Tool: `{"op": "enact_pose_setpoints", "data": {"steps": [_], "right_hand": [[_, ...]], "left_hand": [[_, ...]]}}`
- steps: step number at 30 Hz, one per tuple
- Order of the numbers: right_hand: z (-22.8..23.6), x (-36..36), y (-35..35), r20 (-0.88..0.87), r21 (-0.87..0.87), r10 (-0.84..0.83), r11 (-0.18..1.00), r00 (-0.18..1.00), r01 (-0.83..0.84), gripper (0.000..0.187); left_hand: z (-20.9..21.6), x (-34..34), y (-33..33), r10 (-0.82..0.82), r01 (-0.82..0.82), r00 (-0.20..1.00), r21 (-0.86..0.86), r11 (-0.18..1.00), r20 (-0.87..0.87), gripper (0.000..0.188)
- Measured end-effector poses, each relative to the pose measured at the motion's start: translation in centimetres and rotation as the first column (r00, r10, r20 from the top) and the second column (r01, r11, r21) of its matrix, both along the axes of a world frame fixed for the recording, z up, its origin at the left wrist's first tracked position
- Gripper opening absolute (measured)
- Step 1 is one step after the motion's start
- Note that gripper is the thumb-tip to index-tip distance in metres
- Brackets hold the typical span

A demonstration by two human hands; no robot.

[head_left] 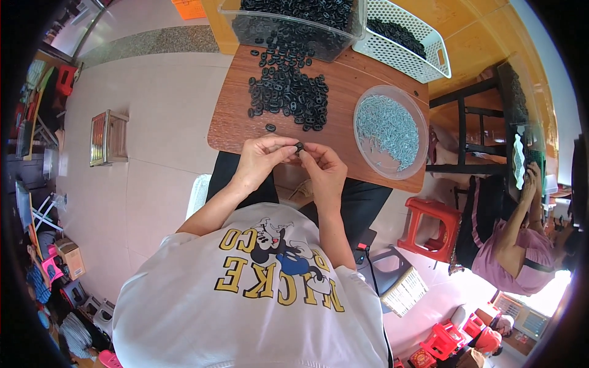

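Between the fingertips of both hands, just off the near edge of the wooden table [230, 126], is a small black plastic piece [299, 147]. My left hand [261, 161] pinches it from the left. My right hand [326, 173] closes on it from the right, thumb against it. Whether a screw is also in the fingers is too small to tell. Beyond the hands lies a loose pile of black oval pieces with two holes [283, 92]. One single oval piece [270, 127] rests apart, nearer my left hand. A round clear tub [422, 156] of small silvery screws [386, 129] stands right of my hands.
A clear plastic bin [334, 52] full of black pieces stands at the table's far side, beside a white perforated basket [438, 61] with more. Rightward are a red stool [423, 230] and a seated person in pink [527, 257]. A low wooden stool [109, 138] stands left.
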State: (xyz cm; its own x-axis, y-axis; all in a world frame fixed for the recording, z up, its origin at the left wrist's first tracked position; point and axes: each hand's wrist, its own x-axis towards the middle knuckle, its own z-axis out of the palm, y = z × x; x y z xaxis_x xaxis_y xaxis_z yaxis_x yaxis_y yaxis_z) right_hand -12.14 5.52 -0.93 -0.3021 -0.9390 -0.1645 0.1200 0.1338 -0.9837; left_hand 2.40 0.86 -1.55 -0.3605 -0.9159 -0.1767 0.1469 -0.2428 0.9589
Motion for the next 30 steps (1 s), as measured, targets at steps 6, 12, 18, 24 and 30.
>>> {"op": "enact_pose_setpoints", "data": {"steps": [6, 12, 18, 24, 30], "right_hand": [[-0.3, 0.2, 0.0, 0.118, -0.044, 0.037, 0.998, 0.992, -0.032, 0.031], [-0.8, -0.4, 0.3, 0.110, -0.062, 0.110, 0.993, 0.988, -0.104, 0.030], [-0.5, -0.2, 0.6, 0.139, -0.042, 0.069, 0.997, 0.988, -0.064, 0.027], [-0.5, 0.6, 0.9, 0.118, -0.069, 0.035, 0.997, 0.992, -0.027, 0.025], [-0.6, 1.3, 1.2, 0.063, -0.103, -0.039, 0.994, 0.997, 0.046, 0.024]], "left_hand": [[1.0, 0.0, 0.2, -0.082, 0.084, 0.996, -0.070, 0.994, 0.029, 0.028], [0.9, 0.3, 0.2, -0.109, 0.113, 0.993, -0.084, 0.990, 0.046, 0.029], [0.4, 0.3, 0.4, -0.101, 0.117, 0.991, -0.206, 0.972, 0.085, 0.027], [-0.5, 0.8, 0.6, -0.049, 0.097, 0.988, -0.346, 0.933, 0.147, 0.027], [-0.9, 0.6, 0.5, 0.031, 0.095, 0.978, -0.576, 0.812, 0.206, 0.026]]}}
